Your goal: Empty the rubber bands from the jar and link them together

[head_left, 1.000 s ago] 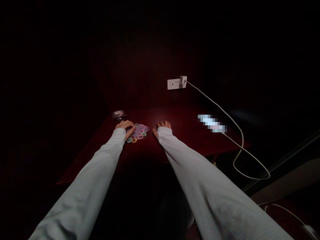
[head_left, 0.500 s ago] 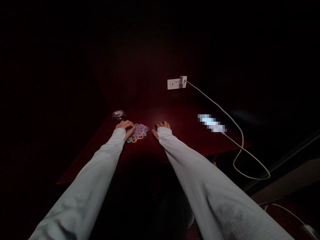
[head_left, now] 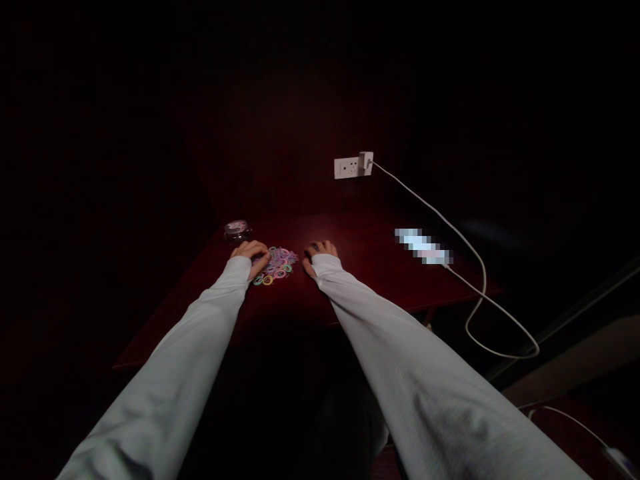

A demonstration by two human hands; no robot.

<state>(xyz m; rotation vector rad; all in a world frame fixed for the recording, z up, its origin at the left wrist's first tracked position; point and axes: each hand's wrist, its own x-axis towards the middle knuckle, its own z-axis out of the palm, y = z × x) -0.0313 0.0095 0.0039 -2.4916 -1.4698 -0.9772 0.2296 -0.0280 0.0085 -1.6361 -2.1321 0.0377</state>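
Observation:
A loose pile of small colourful hair ties (head_left: 281,265), mostly purple and pink with some green and yellow, lies on the dark red table (head_left: 370,277). At the pile's left edge rests my left hand (head_left: 251,255), its fingers bent over the ties and the thumb apart; I make out nothing gripped in it. My right hand (head_left: 321,252) sits just right of the pile, fingers bent and thumb held away from them. A small dark spot shows by its fingers, too dim to name. Behind my left hand stands a clear round container (head_left: 237,230) with a lid.
A phone-like blurred bright object (head_left: 424,247) lies at the table's right side, with a white cable (head_left: 440,217) running to a charger (head_left: 366,161) in the wall socket (head_left: 346,168). The cable's loop hangs past the table edge. The surroundings are very dark.
My right hand's fingers have curled in slightly, and a thin line seen at its fingertips no longer shows. My left hand and the pile look nearly the same.

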